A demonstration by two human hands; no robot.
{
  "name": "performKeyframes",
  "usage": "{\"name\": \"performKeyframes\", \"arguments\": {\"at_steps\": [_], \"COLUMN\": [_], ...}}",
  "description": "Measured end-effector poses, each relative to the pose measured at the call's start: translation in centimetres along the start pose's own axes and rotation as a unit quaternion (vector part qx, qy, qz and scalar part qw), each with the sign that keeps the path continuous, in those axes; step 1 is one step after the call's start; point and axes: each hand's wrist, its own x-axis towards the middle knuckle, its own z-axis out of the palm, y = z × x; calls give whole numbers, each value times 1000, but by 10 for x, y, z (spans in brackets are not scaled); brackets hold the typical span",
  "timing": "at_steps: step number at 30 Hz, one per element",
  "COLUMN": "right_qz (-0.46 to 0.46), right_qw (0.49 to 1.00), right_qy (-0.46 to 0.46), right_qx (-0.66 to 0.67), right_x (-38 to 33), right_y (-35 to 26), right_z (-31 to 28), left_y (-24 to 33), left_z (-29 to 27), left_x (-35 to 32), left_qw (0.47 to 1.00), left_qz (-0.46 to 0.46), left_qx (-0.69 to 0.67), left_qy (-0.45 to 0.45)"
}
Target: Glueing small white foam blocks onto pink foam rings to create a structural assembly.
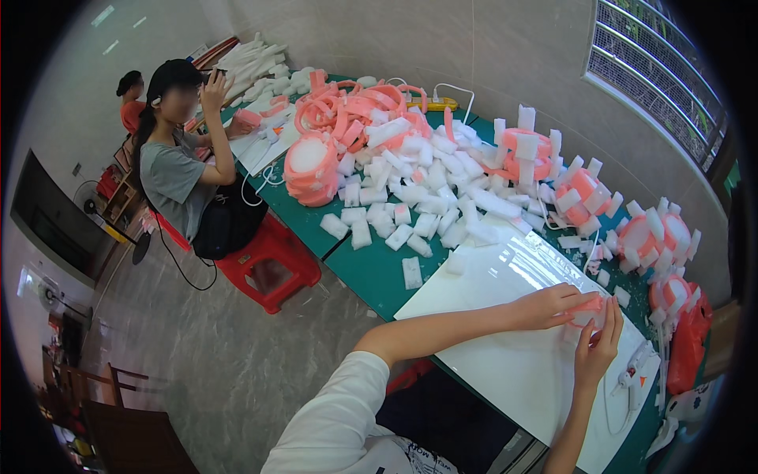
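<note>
Foam piece point(586, 314) held btwn L hand point(555, 306) & R hand point(600, 344) over white board point(489, 316), fingers narrowed, I'd guess for steadiness.

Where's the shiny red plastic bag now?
The bag is at the head view's far right, beside a pink-and-white foam shape, right of the white board.

Barred window point(659, 79), grey floor point(268, 371), red stool point(290, 246)
</note>
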Motion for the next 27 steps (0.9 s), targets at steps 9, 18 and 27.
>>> {"name": "performKeyframes", "arguments": {"at_steps": [9,18,27], "right_qz": [4,-2,-3], "right_qw": [1000,1000,1000], "right_qy": [-3,4,0], "right_qx": [-2,-3,2], "right_x": [-2,-1,-2], "right_y": [1,3,2], "right_z": [0,1,1], "left_y": [1,3,1], "left_z": [0,-1,-1], "left_x": [0,2,0], "left_qw": [1000,1000,1000], "left_qz": [-16,-1,9], "left_qx": [-18,-14,-13], "left_qy": [-11,2,14]}}
